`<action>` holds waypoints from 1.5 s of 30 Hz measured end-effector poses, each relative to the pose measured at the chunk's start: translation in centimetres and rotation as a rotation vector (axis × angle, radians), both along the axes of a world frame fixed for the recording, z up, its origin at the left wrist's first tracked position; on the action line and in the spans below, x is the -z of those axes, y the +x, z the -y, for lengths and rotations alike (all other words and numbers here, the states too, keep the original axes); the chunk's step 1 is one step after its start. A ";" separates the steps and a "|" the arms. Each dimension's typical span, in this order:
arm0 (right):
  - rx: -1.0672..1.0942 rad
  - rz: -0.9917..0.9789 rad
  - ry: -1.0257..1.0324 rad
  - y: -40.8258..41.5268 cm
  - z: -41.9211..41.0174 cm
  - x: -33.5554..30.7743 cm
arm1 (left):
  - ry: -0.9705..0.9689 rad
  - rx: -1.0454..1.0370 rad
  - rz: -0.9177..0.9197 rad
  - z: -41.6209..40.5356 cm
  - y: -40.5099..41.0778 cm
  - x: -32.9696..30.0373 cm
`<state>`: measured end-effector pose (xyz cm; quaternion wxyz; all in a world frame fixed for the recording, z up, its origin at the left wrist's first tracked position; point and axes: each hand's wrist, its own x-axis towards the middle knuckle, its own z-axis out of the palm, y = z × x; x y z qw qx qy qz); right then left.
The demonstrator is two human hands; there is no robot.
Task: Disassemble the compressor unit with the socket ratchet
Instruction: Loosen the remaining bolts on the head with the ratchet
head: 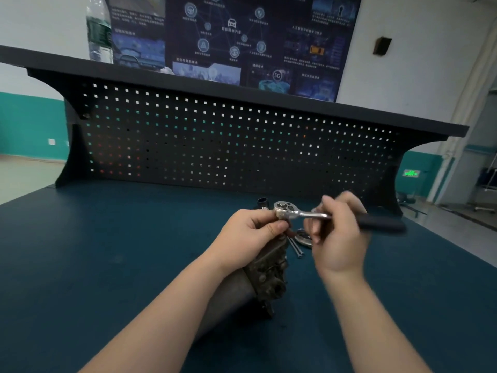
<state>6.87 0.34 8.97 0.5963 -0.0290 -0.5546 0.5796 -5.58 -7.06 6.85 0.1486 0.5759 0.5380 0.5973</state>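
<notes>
Blue bench, pegboard behind. Compressor unit at frame ctr. Left hand pinching ratchet head; right hand curled on socket ratchet handle. Keep socket square on bolt, short swings.

A workshop: a blue tabletop backed by a black pegboard, automotive technology poster on the wall.

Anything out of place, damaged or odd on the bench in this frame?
Nothing stands out. The left hand steadies the grimy compressor unit, the right hand holds the socket ratchet, and two loose bolts lie beside a round metal part on the bench mat.
</notes>
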 end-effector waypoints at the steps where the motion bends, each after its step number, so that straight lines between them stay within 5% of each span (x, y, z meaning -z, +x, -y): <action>1: 0.261 -0.012 0.195 -0.4 1.1 0.9 | 0.004 -0.015 -0.014 -0.1 0.0 0.1; 3: 0.657 0.011 0.682 -1.1 2.4 2.5 | 0.013 0.022 0.024 -0.2 0.0 0.3; 5: 0.710 0.053 0.898 -0.9 2.5 2.3 | 0.015 0.092 0.082 0.2 0.0 0.2; 10: -0.126 0.105 0.091 1.0 -1.1 -1.6 | -0.058 0.130 0.047 0.5 -0.6 -0.5; 12: -0.176 0.060 -0.007 0.8 -1.7 -1.8 | -0.048 0.128 0.076 0.3 -0.4 -0.6; 15: 0.199 -0.005 0.174 -0.6 0.6 0.2 | -0.003 0.082 0.061 0.2 0.0 -0.5; 18: 0.752 -0.013 0.783 -2.3 3.2 3.0 | -0.011 0.078 0.094 0.1 -0.1 0.0; 20: 0.708 0.042 0.922 -2.0 3.1 2.4 | -0.028 0.075 0.120 0.2 -0.2 0.0; 26: -0.204 0.137 0.023 0.9 -1.6 -2.3 | -0.072 0.138 0.077 0.1 -0.2 -0.5; 29: -0.259 0.032 -0.120 0.5 -1.2 -1.7 | -0.046 0.093 0.087 -0.1 0.0 -0.3; 31: 0.063 0.028 0.041 -0.1 0.6 -0.5 | -0.029 0.054 0.076 -0.2 0.3 -0.3; 34: 0.718 0.045 0.765 -1.6 3.0 2.4 | -0.025 0.010 0.074 -0.4 0.3 0.4; 36: 0.783 0.063 0.959 -1.7 3.5 2.9 | -0.026 0.017 0.091 -0.2 0.0 0.3; 43: -0.074 0.167 0.129 0.8 -0.9 -2.6 | -0.063 0.103 0.093 0.4 -0.5 -0.5; 45: -0.066 0.034 -0.020 0.2 -0.2 -1.7 | -0.040 0.061 0.088 0.0 -0.3 -0.2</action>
